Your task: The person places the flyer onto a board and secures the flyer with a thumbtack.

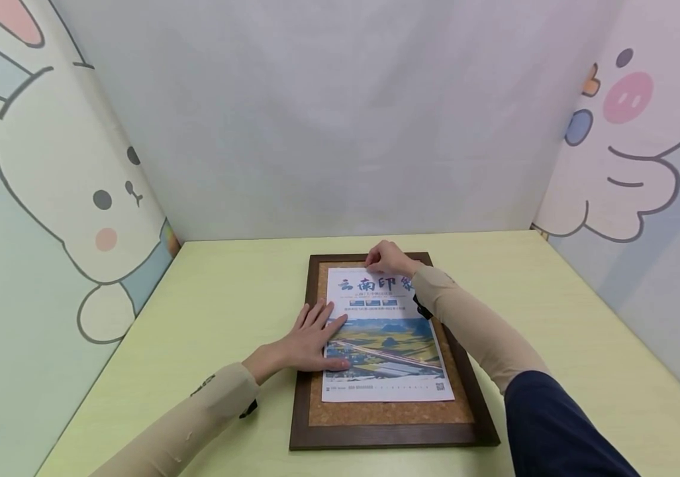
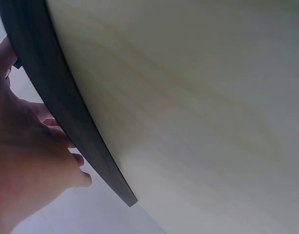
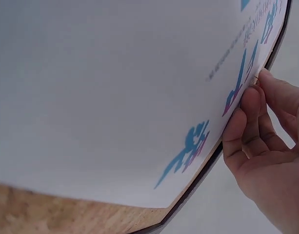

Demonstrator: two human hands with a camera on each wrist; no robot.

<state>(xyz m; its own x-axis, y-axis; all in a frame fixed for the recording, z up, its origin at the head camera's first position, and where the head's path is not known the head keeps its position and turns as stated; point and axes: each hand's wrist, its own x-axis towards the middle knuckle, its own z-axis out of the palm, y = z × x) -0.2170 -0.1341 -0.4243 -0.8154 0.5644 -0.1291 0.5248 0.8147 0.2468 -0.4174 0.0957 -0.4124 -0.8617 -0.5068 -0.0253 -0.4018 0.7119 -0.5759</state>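
Observation:
A printed poster (image 1: 384, 358) with blue lettering and a landscape picture lies on a cork board (image 1: 390, 416) in a dark brown frame (image 1: 375, 437). My left hand (image 1: 310, 341) rests with spread fingers on the poster's left side, across the frame. In the left wrist view the frame's side (image 2: 66, 97) hides part of the left hand (image 2: 32, 146). At the poster's top edge my right hand (image 1: 392, 260) pinches a small gold-coloured tack (image 3: 256, 79) between thumb and finger. The right wrist view shows that hand (image 3: 271, 141) against the poster's edge; most of the tack is hidden.
The board lies on a pale yellow-green table (image 1: 238, 298). A light grey wall covering (image 1: 340, 132) rises behind it, with cartoon-printed panels (image 1: 36, 218) at both sides.

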